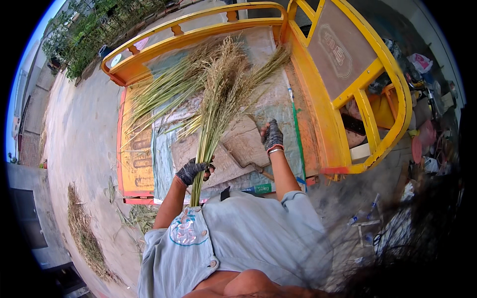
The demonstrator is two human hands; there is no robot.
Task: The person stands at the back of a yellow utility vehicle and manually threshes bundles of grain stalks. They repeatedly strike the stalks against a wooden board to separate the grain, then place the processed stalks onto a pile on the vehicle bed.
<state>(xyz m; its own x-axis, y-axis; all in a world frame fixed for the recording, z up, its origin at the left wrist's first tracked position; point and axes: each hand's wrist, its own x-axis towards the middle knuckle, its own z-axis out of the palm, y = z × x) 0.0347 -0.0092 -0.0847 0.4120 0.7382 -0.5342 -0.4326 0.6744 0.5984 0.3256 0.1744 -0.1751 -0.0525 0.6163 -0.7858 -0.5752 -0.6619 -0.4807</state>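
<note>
My left hand (193, 172), in a dark grey knit glove with bare fingertips, is wrapped round the lower stems of a bundle of grain stalks (212, 116). Green stems run down past the hand towards my shirt, and the brown, feathery seed heads point away from me. To the right, my right hand (273, 136), gloved the same way, is raised apart from the bundle with its fingers curled closed. Whether anything is pinched there I cannot make out. A sickle-like tool (264, 171) with a thin bent metal part and a wooden handle lies below my right hand.
More cut stalks (171, 89) lie across the orange cargo bed (135, 166), over plastic sheeting and flat brown boards (243, 134). A yellow rail (198, 20) and a panelled frame (343, 49) border it. Dry plant litter (84, 233) lies on the left ground; clutter (430, 129) stands right.
</note>
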